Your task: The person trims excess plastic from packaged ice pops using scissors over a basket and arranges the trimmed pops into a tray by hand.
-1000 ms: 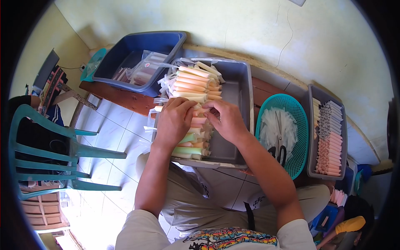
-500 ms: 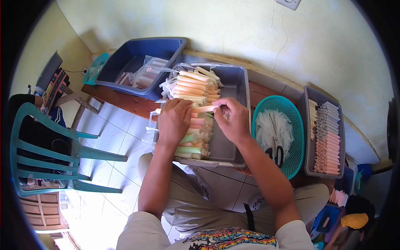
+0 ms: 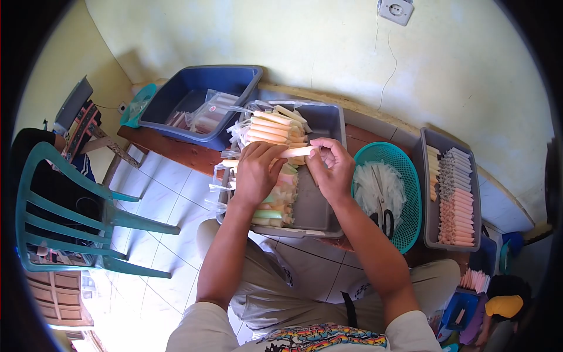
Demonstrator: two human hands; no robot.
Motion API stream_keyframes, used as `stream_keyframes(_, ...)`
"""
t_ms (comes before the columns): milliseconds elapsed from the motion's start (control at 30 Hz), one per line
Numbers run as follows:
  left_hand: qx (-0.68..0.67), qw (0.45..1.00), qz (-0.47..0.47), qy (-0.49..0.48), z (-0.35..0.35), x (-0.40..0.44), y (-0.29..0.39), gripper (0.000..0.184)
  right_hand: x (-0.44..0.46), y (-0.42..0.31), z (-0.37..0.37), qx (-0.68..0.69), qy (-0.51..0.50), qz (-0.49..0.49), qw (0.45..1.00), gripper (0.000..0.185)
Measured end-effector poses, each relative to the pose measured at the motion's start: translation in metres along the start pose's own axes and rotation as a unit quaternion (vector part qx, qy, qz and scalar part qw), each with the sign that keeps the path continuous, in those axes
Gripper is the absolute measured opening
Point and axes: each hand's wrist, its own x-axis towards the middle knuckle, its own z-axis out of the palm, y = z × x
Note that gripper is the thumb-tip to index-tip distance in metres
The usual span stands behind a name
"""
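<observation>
A pale orange ice pop (image 3: 297, 152) in a plastic sleeve lies level between my hands, over a grey tray (image 3: 314, 202). My left hand (image 3: 255, 175) is closed round its left part, palm down, hiding that end. At the right end, the thumb and fingers of my right hand (image 3: 334, 170) pinch the sleeve's tip. Beneath and beyond them, the tray's left side holds stacked ice pops (image 3: 271, 126) in orange, cream, pink and green, their loose plastic tails pointing left.
Right of the tray stands a teal basket (image 3: 415, 205) with clear plastic sleeves (image 3: 369, 188) and black-handled scissors (image 3: 384, 202). Beyond it, another grey tray (image 3: 425, 193) holds rows of ice pops. A blue tub (image 3: 176, 88) stands back left, a green chair (image 3: 67, 214) at left. Another person (image 3: 498, 305) is lower right.
The ice pop and both hands have shifted slightly right and up relative to the tray, with the ice pop still between them. The camera view has tilted slightly.
</observation>
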Motion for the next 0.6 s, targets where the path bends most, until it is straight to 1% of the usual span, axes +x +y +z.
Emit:
stream_keyframes(67, -0.012, 1.0, 0.006, 0.016, -0.002, 0.002, 0.002, 0.031, 0.001, 0.0, 0.0, 0.025, 0.007, -0.001, 1.0, 0.021)
stream_keyframes(133, -0.04, 0.998, -0.006, 0.046, -0.004, 0.003, 0.005, 0.033, 0.002, -0.001, -0.002, 0.086, 0.005, 0.057, 0.995, 0.023)
stream_keyframes(167, -0.04, 0.998, -0.005, 0.046, -0.005, 0.003, 0.006, 0.033, 0.003, -0.001, -0.004, 0.086, 0.006, 0.056, 0.995, 0.023)
stream_keyframes(233, -0.057, 0.997, -0.003, 0.055, -0.007, 0.004, 0.012, 0.033, 0.006, -0.003, -0.009, 0.062, -0.002, 0.095, 0.994, 0.024)
stream_keyframes(267, -0.058, 0.997, -0.001, 0.055, -0.007, 0.004, 0.013, 0.033, 0.006, -0.004, -0.012, 0.061, -0.001, 0.094, 0.994, 0.024)
stream_keyframes(333, -0.092, 0.994, -0.024, 0.054, -0.005, 0.004, 0.017, 0.033, 0.005, -0.01, -0.018, 0.021, -0.012, 0.044, 0.999, 0.025)
stream_keyframes(367, -0.094, 0.994, -0.022, 0.055, -0.004, 0.005, 0.019, 0.033, 0.005, -0.013, -0.024, 0.019, -0.011, 0.042, 0.999, 0.025)
stream_keyframes(433, -0.168, 0.983, -0.065, 0.032, -0.002, 0.005, 0.023, 0.03, 0.005, -0.026, -0.037, -0.097, -0.05, -0.002, 0.994, 0.026)
stream_keyframes(467, -0.17, 0.983, -0.063, 0.031, -0.001, 0.005, 0.025, 0.03, 0.005, -0.032, -0.043, -0.099, -0.048, -0.003, 0.994, 0.026)
stream_keyframes(533, -0.213, 0.974, -0.074, 0.025, 0.001, 0.006, 0.031, 0.031, 0.005, -0.046, -0.056, -0.209, -0.106, -0.08, 0.969, 0.024)
stream_keyframes(567, -0.214, 0.974, -0.072, 0.023, 0.003, 0.005, 0.033, 0.031, 0.004, -0.054, -0.061, -0.211, -0.103, -0.079, 0.969, 0.024)
stream_keyframes(600, -0.247, 0.964, -0.093, 0.016, 0.005, 0.004, 0.035, 0.032, 0.005, -0.063, -0.066, -0.247, -0.124, -0.092, 0.957, 0.023)
